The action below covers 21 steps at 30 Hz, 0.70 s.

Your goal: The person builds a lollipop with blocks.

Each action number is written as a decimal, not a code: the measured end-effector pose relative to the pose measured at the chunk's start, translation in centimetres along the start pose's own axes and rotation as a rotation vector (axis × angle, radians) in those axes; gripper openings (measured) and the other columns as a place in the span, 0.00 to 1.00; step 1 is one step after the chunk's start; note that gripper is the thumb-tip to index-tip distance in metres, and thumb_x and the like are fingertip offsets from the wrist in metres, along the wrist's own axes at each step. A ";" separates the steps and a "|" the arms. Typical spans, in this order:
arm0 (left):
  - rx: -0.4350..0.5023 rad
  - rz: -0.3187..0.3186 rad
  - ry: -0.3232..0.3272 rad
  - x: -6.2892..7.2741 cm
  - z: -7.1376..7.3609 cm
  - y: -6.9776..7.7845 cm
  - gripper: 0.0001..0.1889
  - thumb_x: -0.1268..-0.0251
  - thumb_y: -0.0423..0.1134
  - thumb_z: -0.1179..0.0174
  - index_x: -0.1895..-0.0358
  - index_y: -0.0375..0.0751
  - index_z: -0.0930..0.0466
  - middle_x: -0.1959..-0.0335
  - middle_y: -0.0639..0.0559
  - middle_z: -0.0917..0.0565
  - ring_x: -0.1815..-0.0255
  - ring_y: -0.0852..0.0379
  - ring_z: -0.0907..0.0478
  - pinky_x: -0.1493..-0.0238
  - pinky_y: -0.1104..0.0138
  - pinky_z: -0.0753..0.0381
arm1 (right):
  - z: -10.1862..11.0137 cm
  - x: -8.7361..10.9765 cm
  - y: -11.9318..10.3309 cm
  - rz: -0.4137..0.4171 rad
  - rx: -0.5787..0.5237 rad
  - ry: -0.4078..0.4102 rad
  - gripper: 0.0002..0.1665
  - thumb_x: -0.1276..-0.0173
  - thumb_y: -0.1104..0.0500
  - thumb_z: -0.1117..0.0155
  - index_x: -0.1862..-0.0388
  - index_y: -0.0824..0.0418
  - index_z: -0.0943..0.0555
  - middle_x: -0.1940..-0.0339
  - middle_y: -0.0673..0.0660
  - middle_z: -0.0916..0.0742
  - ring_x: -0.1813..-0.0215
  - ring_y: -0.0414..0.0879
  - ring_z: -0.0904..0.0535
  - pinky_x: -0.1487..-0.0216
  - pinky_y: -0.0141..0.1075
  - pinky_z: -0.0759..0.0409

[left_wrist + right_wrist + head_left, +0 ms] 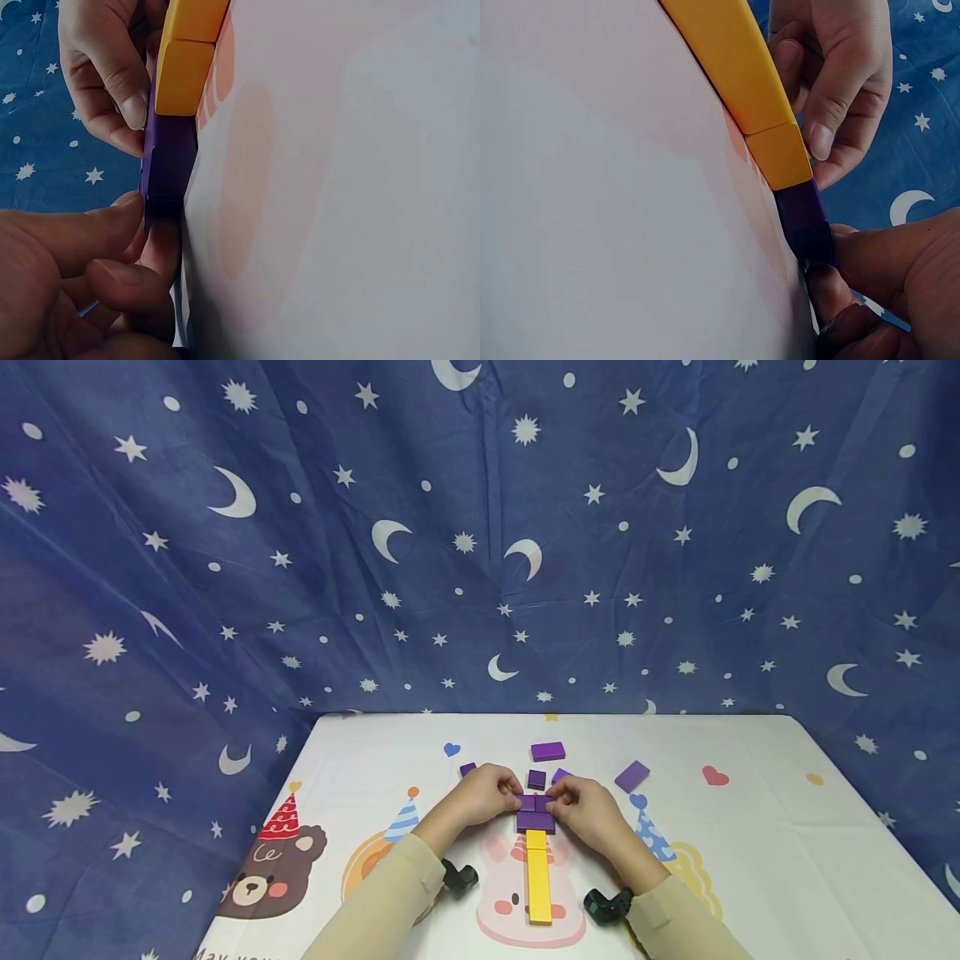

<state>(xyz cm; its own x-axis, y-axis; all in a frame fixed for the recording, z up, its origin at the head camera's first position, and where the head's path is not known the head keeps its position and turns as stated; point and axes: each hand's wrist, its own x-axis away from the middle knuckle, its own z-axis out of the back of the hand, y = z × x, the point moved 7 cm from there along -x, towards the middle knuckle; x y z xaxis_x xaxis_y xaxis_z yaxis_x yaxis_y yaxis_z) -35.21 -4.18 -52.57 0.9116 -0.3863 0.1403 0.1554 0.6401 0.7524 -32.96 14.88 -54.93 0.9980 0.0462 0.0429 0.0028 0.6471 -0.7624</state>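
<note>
Two small purple blocks (527,803) lie side by side against the far edge of a wider purple block (536,822). From that wider block a yellow strip (538,885) of flat blocks runs toward the person. My left hand (487,793) pinches the left end of the small purple pair between thumb and fingers. On the opposite end, my right hand (588,810) pinches with its thumb and index finger. The left wrist view shows the left thumb (112,225) against the side of the dark purple block (171,157); fingers partly hide the blocks' ends.
Beyond the hands lie a purple rectangular block (548,752), a dark purple cube (536,779) and another purple block (632,777) to the right. Further purple pieces (467,769) are partly hidden by the hands. A white cloth (780,860) with cartoon animals covers the table, before a blue curtain (480,568).
</note>
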 end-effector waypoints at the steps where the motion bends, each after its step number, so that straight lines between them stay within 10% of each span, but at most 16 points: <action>1: 0.002 0.002 0.002 0.0 0.0 0.0 0.02 0.32 0.36 0.28 0.60 0.46 0.11 0.73 0.56 0.18 0.73 0.60 0.25 0.69 0.68 0.26 | 0.0 0.0 0.0 0.001 0.002 0.002 0.05 0.31 0.59 0.23 0.59 0.50 0.11 0.72 0.49 0.17 0.64 0.45 0.24 0.58 0.38 0.27; 21: 0.011 0.011 0.005 -0.3 -0.2 -0.3 0.02 0.32 0.35 0.28 0.63 0.45 0.11 0.76 0.57 0.20 0.77 0.61 0.26 0.74 0.68 0.27 | 0.1 0.1 -0.2 0.003 -0.004 -0.005 0.06 0.31 0.60 0.23 0.58 0.50 0.11 0.72 0.49 0.17 0.64 0.45 0.24 0.57 0.39 0.28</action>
<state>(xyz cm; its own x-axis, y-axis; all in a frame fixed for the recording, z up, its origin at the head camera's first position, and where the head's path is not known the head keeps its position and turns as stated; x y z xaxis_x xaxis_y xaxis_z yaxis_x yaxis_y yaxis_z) -35.49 -4.09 -52.97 0.9153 -0.3755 0.1454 0.1411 0.6373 0.7576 -32.86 14.82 -54.75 0.9977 0.0518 0.0439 0.0002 0.6439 -0.7651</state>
